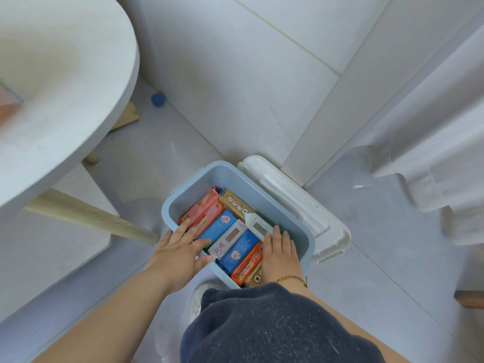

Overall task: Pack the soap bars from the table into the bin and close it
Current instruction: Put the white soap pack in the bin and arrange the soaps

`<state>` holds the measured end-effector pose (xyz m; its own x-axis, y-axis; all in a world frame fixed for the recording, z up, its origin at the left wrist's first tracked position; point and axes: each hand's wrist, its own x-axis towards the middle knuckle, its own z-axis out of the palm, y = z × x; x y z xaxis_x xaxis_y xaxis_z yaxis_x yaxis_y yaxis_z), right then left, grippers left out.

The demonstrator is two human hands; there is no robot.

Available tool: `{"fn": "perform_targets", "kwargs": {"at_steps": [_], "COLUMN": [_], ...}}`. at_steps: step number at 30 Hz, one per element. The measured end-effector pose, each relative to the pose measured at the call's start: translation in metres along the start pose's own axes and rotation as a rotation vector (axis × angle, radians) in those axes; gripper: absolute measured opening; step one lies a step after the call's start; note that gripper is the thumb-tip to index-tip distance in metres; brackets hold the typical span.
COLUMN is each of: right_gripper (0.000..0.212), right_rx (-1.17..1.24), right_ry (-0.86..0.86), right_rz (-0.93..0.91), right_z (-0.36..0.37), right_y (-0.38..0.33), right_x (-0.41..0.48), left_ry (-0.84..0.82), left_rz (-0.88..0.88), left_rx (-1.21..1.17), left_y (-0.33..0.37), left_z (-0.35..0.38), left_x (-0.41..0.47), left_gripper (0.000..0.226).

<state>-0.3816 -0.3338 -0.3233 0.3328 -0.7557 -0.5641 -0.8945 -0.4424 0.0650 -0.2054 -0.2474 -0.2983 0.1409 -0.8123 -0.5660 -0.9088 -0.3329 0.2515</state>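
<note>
A light blue plastic bin (237, 179) sits open on the pale tiled floor (366, 271), and its white lid (296, 205) lies off it, just beside its right wall and touching it. The wrapped soap bars are packed side by side inside the bin: two pink bars (203, 209) at the far left, a gold bar (235, 203) behind, a blue bar (218, 225), a white bar with red characters (227, 243), a second blue bar (242, 251), an orange bar (248, 263), and a white bar with a green window (258, 226) lying tilted over the others. Both hands reach into the bin with the fingers stretched flat, gripping nothing. The left hand (180, 251) rests palm down over the near left rim, its fingertips on the pink bars and the first blue bar. The right hand (280, 255) lies flat on the bars at the near right, its fingertips touching the green-windowed bar; a thin gold bracelet (292, 279) circles that wrist. A dark fabric-covered knee (262, 323) fills the foreground. A round white table (65, 87) with wooden legs (91, 218) stands to the left, and a small blue ball (158, 99) lies on the floor by the wall.
</note>
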Motion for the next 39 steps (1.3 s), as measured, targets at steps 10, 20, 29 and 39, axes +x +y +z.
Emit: {"fn": "perform_targets", "kwargs": {"at_steps": [10, 20, 29, 39], "right_gripper": [0.054, 0.06, 0.06, 0.074], "right_rx": [-0.047, 0.119, -0.002, 0.01], "right_ry": [0.064, 0.089, 0.147, -0.075], "right_rz": [-0.12, -0.092, -0.1, 0.066], "right_z": [-0.025, -0.03, -0.021, -0.019], "right_y": [0.007, 0.01, -0.002, -0.005], "right_x": [0.022, 0.028, 0.011, 0.003], "left_ry": [-0.007, -0.011, -0.008, -0.022], "left_rz": [-0.01, -0.007, -0.001, -0.01], "left_rx": [0.003, -0.009, -0.015, 0.002], "left_y": [0.0, -0.001, -0.002, -0.002], "left_z": [-0.002, -0.001, -0.002, -0.005], "left_x": [-0.001, 0.0, 0.0, -0.003], "left_gripper": [0.051, 0.051, 0.051, 0.053]}}
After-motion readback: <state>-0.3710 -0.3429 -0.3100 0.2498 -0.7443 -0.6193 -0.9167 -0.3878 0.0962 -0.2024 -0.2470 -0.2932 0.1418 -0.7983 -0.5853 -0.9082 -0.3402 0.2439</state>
